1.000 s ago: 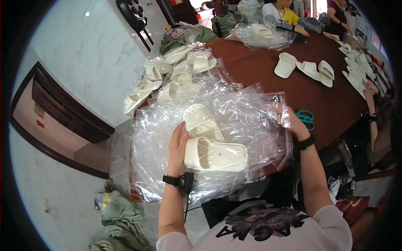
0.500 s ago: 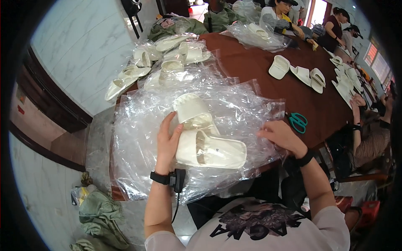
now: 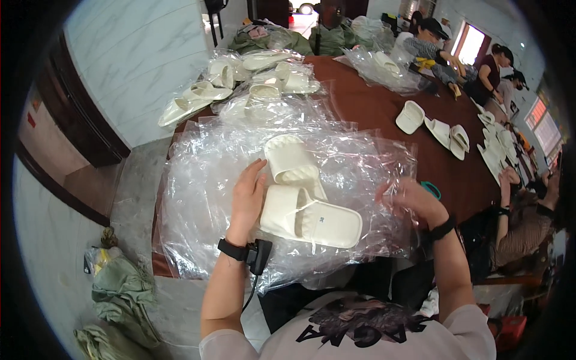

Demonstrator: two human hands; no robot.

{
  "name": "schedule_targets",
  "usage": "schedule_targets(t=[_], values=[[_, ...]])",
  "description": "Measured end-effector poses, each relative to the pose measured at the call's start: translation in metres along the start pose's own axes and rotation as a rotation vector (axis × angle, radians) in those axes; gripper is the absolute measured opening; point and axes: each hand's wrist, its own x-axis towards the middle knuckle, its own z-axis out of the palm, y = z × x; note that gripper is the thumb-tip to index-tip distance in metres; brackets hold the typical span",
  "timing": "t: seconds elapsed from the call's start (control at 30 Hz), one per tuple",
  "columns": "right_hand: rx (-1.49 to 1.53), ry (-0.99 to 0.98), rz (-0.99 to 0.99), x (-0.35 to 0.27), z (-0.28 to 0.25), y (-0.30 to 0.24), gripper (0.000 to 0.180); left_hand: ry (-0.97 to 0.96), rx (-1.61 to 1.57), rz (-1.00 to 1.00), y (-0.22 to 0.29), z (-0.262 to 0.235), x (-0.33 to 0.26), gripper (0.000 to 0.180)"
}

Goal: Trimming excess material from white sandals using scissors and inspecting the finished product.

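A pair of cream-white slippers lies on a spread of clear plastic bags, one slipper overlapping the other. A wrinkled edge of film crosses the nearer slipper. My left hand rests beside the pair on their left, fingers stretched out and the thumb near the straps. On the right, my right hand is at the bags' right edge. Its fingertips are smeared by motion and partly behind film, so its grip is unclear. Teal-handled scissors show just behind that hand, mostly hidden.
Bagged slippers are heaped at the far left of the brown table. Loose slippers lie toward the right. Other people sit and stand along the far and right sides. Green sacks lie on the floor at left.
The view has shifted a little. My right hand has risen and now covers most of the scissors. A film edge now shows across the nearer slipper. My left hand stays beside the pair.
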Motion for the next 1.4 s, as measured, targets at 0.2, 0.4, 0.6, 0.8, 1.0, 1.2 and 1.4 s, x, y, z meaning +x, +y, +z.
schedule_targets(t=[0.2, 0.4, 0.6, 0.8, 1.0, 1.2, 1.4], values=[[-0.100, -0.244, -0.214, 0.019, 0.041, -0.001, 0.039, -0.003, 0.027, 0.032, 0.002, 0.000, -0.001, 0.034], [-0.203, -0.354, -0.079, 0.058, 0.067, 0.024, 0.052, -0.032, 0.035, 0.090, 0.010, 0.009, 0.000, 0.038], [-0.276, -0.233, -0.154, 0.076, 0.101, 0.024, 0.048, -0.027, 0.000, 0.063, 0.007, -0.001, -0.011, 0.039], [-0.170, -0.137, -0.177, 0.070, 0.097, 0.031, 0.061, -0.074, -0.058, 0.008, 0.019, 0.002, -0.004, 0.040], [-0.203, -0.197, -0.152, 0.075, 0.103, 0.025, 0.053, -0.115, -0.043, 0.034, 0.022, 0.001, -0.002, 0.040], [-0.099, -0.265, -0.180, 0.060, 0.098, -0.007, 0.058, 0.095, -0.391, -0.171, -0.024, 0.000, -0.002, 0.036], [0.038, -0.259, -0.317, 0.073, 0.104, 0.027, 0.059, 0.013, -0.575, -0.245, 0.025, -0.002, -0.002, 0.033]])
